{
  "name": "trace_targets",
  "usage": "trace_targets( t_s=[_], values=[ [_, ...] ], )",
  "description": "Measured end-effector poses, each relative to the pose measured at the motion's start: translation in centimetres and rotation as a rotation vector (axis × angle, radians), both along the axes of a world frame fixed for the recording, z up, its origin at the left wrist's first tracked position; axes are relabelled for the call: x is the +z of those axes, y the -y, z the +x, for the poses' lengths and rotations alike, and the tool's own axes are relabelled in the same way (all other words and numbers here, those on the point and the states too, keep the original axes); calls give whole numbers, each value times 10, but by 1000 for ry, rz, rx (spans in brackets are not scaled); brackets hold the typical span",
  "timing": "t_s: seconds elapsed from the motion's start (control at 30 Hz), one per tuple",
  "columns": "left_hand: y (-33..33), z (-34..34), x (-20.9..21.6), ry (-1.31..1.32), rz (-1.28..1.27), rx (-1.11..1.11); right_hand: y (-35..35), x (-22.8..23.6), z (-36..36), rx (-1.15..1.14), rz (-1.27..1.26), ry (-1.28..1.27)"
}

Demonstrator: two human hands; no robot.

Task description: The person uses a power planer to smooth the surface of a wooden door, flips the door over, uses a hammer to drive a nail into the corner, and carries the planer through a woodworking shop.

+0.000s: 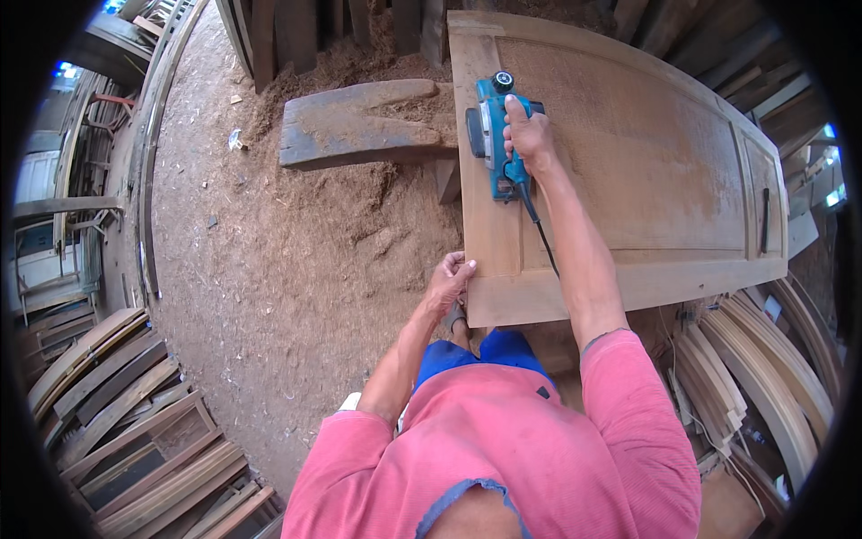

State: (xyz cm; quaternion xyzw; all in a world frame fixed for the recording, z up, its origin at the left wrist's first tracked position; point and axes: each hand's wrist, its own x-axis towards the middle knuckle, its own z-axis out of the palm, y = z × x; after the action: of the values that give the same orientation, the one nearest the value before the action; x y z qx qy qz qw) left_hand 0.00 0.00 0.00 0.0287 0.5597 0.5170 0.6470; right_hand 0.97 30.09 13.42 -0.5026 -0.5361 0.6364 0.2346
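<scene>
A blue electric hand planer (499, 148) rests on the left end rail of a panelled wooden door (628, 274). My right hand (528, 135) is wrapped round the planer's handle, and its black cord (541, 235) trails back under my right forearm. My left hand (452, 280) is at the door's near left edge. Its thumb and fingers pinch that edge, the thumb on top and the other fingertips partly hidden. A dark slim bar (765, 220) lies on the door's far right end.
A thick wooden support beam (364, 126) sticks out left from beneath the door, covered in shavings. Sawdust covers the floor (287, 269). Stacked boards (171, 449) stand at lower left, and more timber (763, 359) leans at the right. Upright planks (296, 36) line the back.
</scene>
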Motion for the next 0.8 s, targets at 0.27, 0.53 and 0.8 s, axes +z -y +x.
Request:
trace_targets(
  t_s=[0.27, 0.53, 0.8],
  values=[
    [-34, -3, 7, -141, 100, 111, -27, 1, -18, -3, 23, 27],
    [-69, -8, 17, -381, 23, 76, -47, -1, -30, 5, 37, 31],
    [-91, -2, 39, -801, -133, -34, -72, -1, -45, 12, 30, 46]
  ],
)
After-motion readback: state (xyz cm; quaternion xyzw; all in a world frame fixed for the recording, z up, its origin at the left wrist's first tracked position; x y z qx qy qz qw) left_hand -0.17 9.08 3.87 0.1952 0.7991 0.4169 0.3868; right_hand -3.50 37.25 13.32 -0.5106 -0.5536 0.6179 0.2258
